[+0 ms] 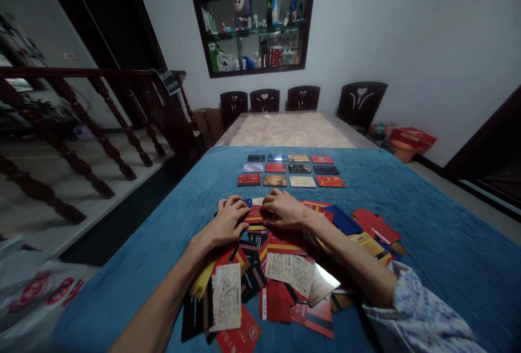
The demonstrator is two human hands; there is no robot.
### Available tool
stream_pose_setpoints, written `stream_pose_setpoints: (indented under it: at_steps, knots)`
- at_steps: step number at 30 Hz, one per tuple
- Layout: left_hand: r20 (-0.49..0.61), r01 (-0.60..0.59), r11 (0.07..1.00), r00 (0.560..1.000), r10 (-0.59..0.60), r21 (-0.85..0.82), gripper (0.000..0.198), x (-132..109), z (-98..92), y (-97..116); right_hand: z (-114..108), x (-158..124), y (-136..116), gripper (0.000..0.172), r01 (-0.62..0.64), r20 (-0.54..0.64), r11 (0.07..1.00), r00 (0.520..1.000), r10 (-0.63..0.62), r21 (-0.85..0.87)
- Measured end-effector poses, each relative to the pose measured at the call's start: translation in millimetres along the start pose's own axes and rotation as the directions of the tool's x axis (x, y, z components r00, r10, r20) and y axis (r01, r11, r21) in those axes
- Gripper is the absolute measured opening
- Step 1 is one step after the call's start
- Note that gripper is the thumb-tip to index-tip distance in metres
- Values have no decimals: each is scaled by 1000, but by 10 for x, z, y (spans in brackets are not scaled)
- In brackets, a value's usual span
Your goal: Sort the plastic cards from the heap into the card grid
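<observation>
My left hand (227, 221) and right hand (285, 210) lie palm-down, fingers released, both touching a red rectangular card (254, 215) atop the loose pile of mixed paper and plastic cards (280, 277) on the blue textured cloth (439, 222) covering the bench. At twelve o'clock, apart, lies a sorted grid of cards (291, 171).

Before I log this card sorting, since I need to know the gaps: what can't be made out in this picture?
- Head view: the print on the sorted cards is too small to read.
- The card under the left hand and right hand is mostly covered by the fingers.
- In the loose pile, lower cards are hidden by those on top and by the forearms.
- The shelf items are too small and dim.
</observation>
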State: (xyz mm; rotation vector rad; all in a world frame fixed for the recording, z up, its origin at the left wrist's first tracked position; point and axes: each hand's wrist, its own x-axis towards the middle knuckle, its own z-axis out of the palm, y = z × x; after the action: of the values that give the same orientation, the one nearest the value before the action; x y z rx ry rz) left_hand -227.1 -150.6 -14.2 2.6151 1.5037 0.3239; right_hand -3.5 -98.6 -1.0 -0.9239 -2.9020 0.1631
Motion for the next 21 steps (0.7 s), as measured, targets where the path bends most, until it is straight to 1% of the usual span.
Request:
stream_pose_setpoints:
  at_steps: [3, 7, 10, 13, 17, 19, 21]
  knots:
    - [-40, -31, 1000, 999, 31, 2, 29, -9, 14, -15, -7, -4, 19, 20, 68, -44, 998, 997, -67, 4]
    - [-110, -112, 994, 988, 111, -3, 21, -20, 11, -44, -13, -9, 63, 16, 159, -90, 987, 983, -159, -6]
    - [-157, -154, 988, 976, 151, -10, 21, -14, 4, -73, -10, -9, 104, 18, 200, -145, 980, 969, -200, -13]
    - [-205, -175, 984, 964, 167, -23, 24, 4, 17, -119, 10, 1, 146, 22, 197, -209, 980, 958, -198, -25]
    - [-262, -157, 987, 955, 141, -41, 26, 30, 64, -192, 68, 26, 194, 27, 158, -280, 987, 946, -163, -40]
    - [-274, -144, 988, 954, 124, -54, 27, 39, 85, -220, 96, 35, 207, 28, 154, -305, 987, 939, -159, -39]
    - [-273, -134, 989, 955, 111, -69, 29, 47, 99, -238, 113, 38, 208, 25, 139, -316, 990, 938, -143, -35]
